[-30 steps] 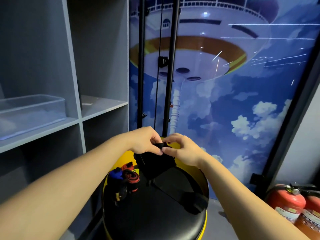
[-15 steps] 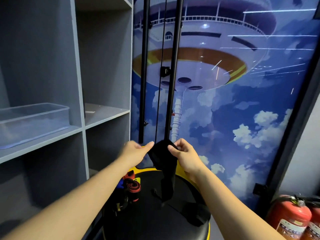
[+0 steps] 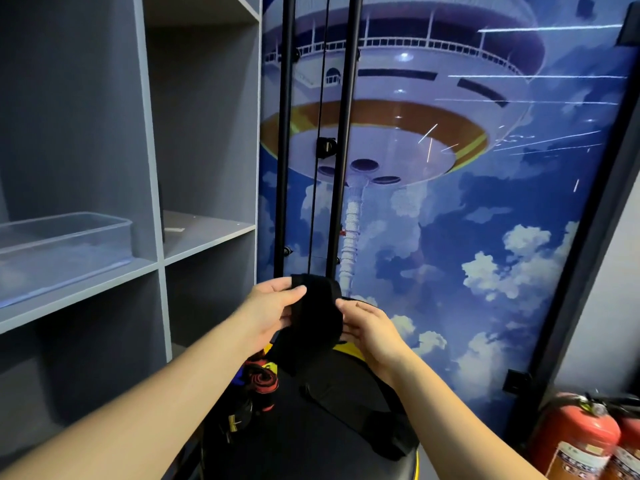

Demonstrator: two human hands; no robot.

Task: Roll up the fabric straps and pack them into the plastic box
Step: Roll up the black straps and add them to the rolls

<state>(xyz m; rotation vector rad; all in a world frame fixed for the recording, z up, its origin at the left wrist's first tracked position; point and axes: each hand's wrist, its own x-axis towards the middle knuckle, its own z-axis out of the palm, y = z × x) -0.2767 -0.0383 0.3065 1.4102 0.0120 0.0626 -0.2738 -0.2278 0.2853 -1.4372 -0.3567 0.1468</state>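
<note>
Both hands hold a black strap (image 3: 317,313) up between their fingers: the left hand (image 3: 268,308) pinches its top edge and the right hand (image 3: 369,329) pinches its side. Its long way runs up and down, with the tail hanging below the fingers onto a black round stool (image 3: 311,441). Left of the fingers, a clear plastic box (image 3: 65,251) sits on a grey shelf (image 3: 86,289), well apart.
</note>
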